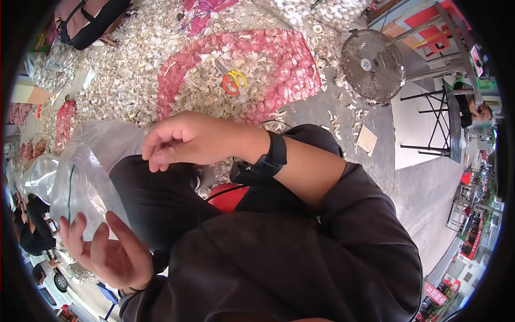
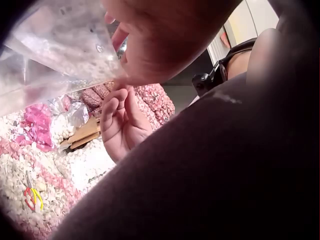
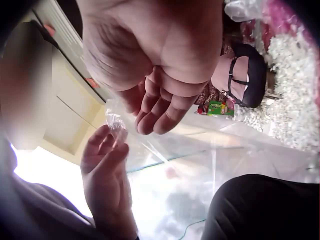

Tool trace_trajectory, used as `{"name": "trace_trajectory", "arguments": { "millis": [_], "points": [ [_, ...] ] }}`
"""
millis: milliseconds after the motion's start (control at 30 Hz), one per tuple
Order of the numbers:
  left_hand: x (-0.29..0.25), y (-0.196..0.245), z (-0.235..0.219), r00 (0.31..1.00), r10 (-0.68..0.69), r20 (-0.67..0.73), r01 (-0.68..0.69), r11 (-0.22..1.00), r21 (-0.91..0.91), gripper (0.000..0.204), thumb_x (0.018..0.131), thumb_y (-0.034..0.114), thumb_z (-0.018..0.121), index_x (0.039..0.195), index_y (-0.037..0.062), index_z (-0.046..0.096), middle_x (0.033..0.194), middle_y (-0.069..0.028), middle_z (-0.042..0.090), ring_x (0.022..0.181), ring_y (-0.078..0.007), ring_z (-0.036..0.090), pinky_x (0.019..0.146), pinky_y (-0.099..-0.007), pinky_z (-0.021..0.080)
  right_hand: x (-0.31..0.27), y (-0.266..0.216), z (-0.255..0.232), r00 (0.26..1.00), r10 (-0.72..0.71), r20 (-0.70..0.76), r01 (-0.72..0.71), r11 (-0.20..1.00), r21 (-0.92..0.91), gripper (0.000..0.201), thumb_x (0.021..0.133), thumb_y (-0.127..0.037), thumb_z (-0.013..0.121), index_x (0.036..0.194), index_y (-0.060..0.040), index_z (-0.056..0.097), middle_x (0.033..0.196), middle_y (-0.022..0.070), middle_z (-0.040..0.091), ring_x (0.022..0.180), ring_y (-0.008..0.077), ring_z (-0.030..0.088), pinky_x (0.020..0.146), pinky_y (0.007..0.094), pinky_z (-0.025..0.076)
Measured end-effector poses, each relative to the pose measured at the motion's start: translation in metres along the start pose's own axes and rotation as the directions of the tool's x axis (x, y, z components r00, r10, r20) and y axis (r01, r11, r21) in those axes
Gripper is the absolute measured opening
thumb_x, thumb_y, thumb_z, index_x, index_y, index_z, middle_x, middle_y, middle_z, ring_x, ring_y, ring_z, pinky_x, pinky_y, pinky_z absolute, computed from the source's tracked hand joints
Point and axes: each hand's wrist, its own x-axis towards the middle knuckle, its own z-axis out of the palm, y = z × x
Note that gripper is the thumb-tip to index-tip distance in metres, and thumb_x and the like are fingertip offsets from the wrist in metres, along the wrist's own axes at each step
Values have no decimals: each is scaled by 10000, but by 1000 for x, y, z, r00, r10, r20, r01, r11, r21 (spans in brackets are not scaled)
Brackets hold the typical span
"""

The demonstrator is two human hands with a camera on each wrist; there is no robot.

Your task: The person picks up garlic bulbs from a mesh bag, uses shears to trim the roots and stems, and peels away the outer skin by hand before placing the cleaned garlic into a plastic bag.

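A large clear plastic bag [image 1: 88,177] [image 2: 60,50] [image 3: 190,165] with a green line along it spreads over the left side in the head view. The left hand [image 1: 110,255] [image 2: 160,45] [image 3: 107,175] pinches the bag's edge between thumb and fingers, seen best in the right wrist view. Across the lap, beside the bag, the right hand [image 1: 188,138] [image 2: 122,125] [image 3: 150,60] hangs with loosely bent fingers and no visible object in them. Part of the bag lies behind its fingers in the right wrist view.
Loose garlic [image 1: 129,64] covers the floor ahead, with a red mesh sack [image 1: 295,64] and scissors [image 1: 233,83] on it. A fan [image 1: 373,65] stands to the right. A pink and black bag [image 1: 88,21] lies far left; a red object [image 1: 228,198] shows between the legs.
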Motion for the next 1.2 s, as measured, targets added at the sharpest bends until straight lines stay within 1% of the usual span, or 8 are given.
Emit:
{"name": "trace_trajectory", "arguments": {
  "millis": [100, 167, 300, 600, 900, 1033, 1100, 1200],
  "points": [
    [-2, 17, 17, 844, 119, -523, -371, 833, -410, 306, 751, -38, 635, 985, 160, 630, 981, 14, 585, 1031, -218, 563, 941, -473, 443, 1, 60, -63, 919, 290, -266, -392, 742, -544, 229, 937, -235, 555, 981, -31, 649, 878, 96, 691, 816, 184, 663, 735, 326, 512],
    [16, 34, 24, 908, 413, -73, -256, 408, -876, 222, 594, 80, 673, 805, 149, 661, 854, 16, 590, 843, -154, 563, 732, -360, 468, -27, 130, -107, 851, 211, -481, -525, 375, -764, 190, 764, -118, 557, 878, -49, 692, 855, 192, 674, 826, 378, 652, 705, 440, 512],
    [-12, 48, 128, 618, 531, 579, 316, 506, -802, 283, 738, -6, 619, 1019, 21, 624, 936, -130, 610, 870, -325, 594, 743, -396, 488, -132, 235, -193, 546, 528, -651, -707, -127, -696, 210, 753, -140, 603, 837, 38, 676, 898, 253, 672, 885, 401, 658, 796, 458, 528],
    [-61, 11, 220, 345, 499, 795, 112, 819, -562, 305, 852, 156, 615, 1136, 48, 586, 940, -139, 622, 926, -336, 604, 806, -426, 482, -142, 278, -244, 472, 342, -812, -819, -172, -548, 419, 760, -251, 745, 1060, 14, 622, 1170, 249, 581, 1053, 399, 609, 896, 462, 508],
    [-57, -7, 252, 359, 299, 884, 489, 747, -451, 322, 867, 164, 598, 1162, 38, 572, 1005, -171, 621, 972, -344, 599, 831, -435, 488, -142, 323, -270, 310, 207, -928, -844, -390, -369, 300, 782, -156, 627, 1038, 1, 634, 1102, 233, 567, 937, 367, 658, 773, 428, 555],
    [-46, -9, 262, 448, -23, 894, 782, 495, -379, 370, 908, 208, 596, 1226, 34, 522, 1077, -133, 607, 1046, -313, 582, 865, -422, 481, -91, 283, -300, 414, 474, -777, -819, -180, -546, 396, 774, -276, 673, 1084, -32, 648, 881, 120, 694, 811, 256, 682, 677, 364, 533],
    [-44, -8, 272, 465, -299, 833, 883, 217, -415, 403, 918, 218, 605, 1262, 39, 493, 1118, -102, 591, 1085, -288, 565, 875, -434, 474, -30, 212, -272, 521, 694, -496, -845, 339, -413, 377, 831, -342, 668, 1089, -67, 659, 907, 83, 698, 803, 195, 678, 637, 312, 511],
    [-1, -22, 269, -71, -508, 858, 823, -516, -237, 404, 921, 234, 614, 1264, 68, 480, 1169, -70, 556, 1079, -234, 540, 849, -402, 483, 24, 151, -230, 690, 714, -118, -724, 682, -109, 362, 901, -376, 627, 1068, -56, 657, 930, 50, 681, 784, 118, 634, 659, 278, 491]
  ]
}}
